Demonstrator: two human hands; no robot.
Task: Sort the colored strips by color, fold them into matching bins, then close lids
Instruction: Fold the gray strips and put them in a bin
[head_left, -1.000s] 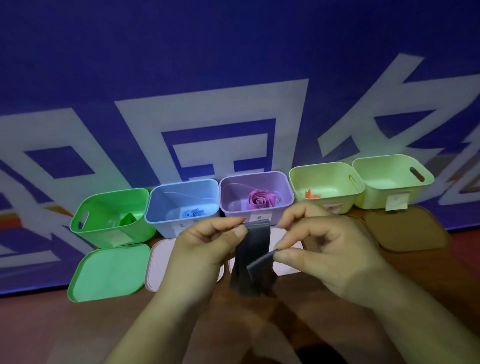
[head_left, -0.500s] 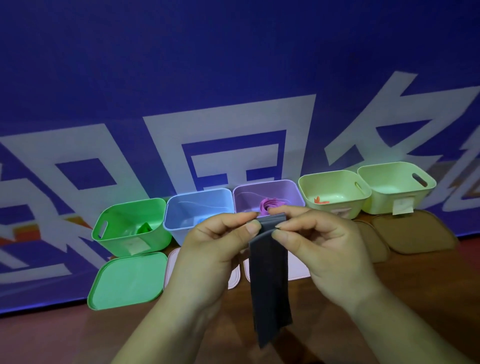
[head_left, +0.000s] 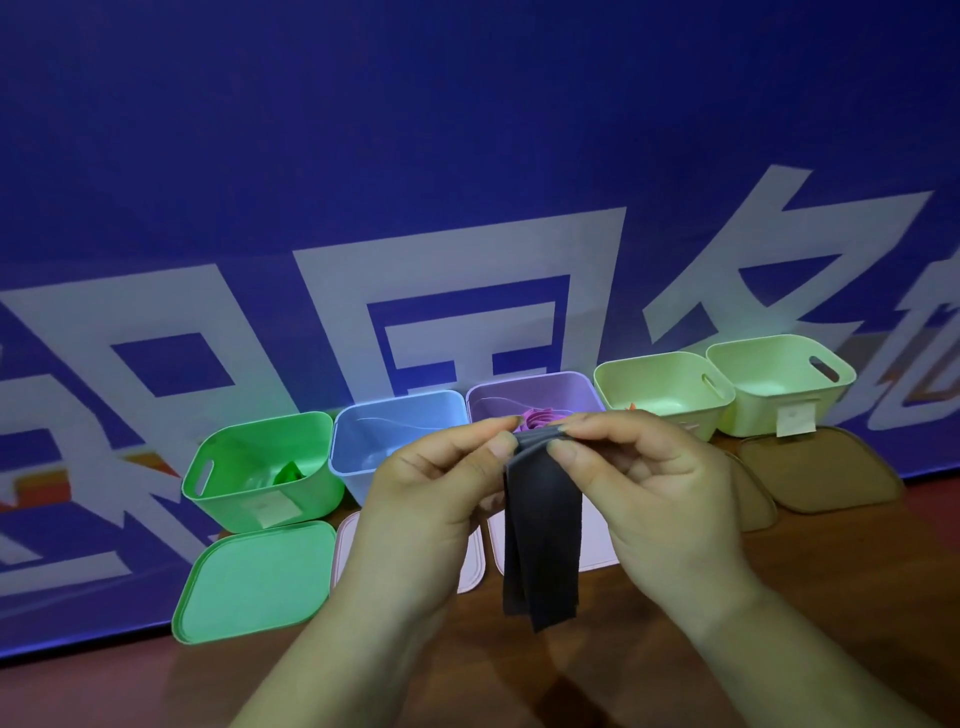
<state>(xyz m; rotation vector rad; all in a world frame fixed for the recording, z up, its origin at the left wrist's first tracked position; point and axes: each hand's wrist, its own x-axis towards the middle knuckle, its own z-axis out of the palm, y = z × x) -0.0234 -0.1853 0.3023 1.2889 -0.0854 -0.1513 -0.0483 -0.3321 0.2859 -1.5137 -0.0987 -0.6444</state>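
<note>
Pinched at its top fold by the left hand (head_left: 426, 499) and right hand (head_left: 660, 499), the dark strip (head_left: 543, 530) hangs doubled just before the purple bin (head_left: 530, 395), likely held high so its layers align for folding.

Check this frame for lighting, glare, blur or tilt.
Head view: dim, bluish light, brightest on the banner lettering, the table dark. Head view: no harsh glare, little blur; left hand, right hand and the dark strip they pinch look sharp. Head view: bin row slants, higher at right.
</note>
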